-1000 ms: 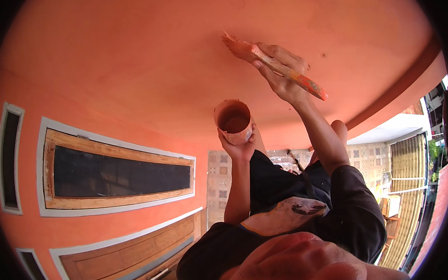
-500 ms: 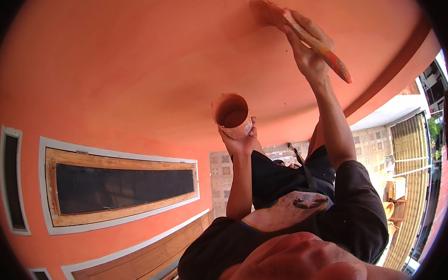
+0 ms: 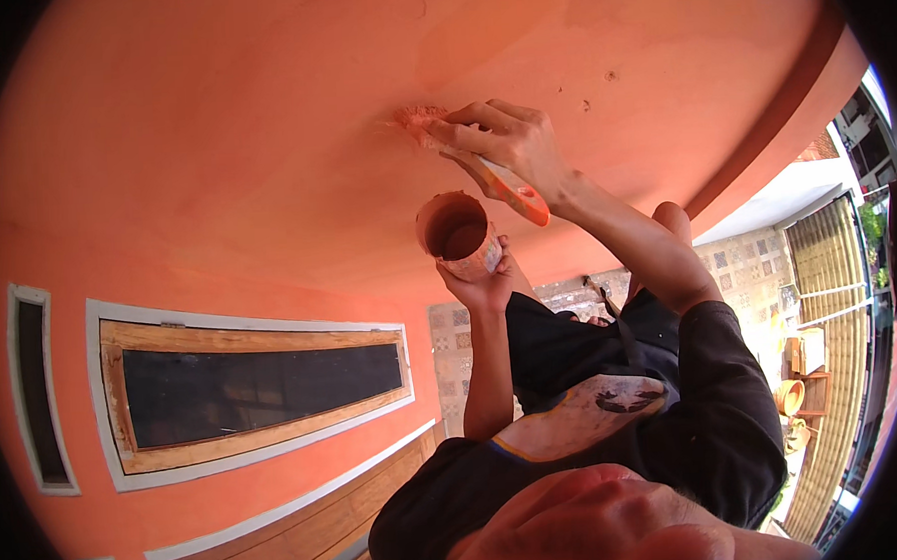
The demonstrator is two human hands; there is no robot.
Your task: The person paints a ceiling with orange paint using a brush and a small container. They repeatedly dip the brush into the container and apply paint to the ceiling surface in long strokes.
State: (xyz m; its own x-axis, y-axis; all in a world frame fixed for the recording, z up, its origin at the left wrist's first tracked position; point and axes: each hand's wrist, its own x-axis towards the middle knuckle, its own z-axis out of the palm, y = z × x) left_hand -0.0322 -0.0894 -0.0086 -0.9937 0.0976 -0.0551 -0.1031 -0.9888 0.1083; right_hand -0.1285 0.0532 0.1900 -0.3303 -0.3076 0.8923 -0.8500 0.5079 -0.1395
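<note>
Orange-streaked, the brush is slanting through the pinching grip of the right hand, bristles up-left at the wall, handle pointing down-right near the cup the left hand is clasping.

The right hand grips a paintbrush, its bristles at the orange wall; the left hand holds an orange-stained cup, into which I look from my remote viewpoint. At the left of my head view I see a wood-framed window.
</note>
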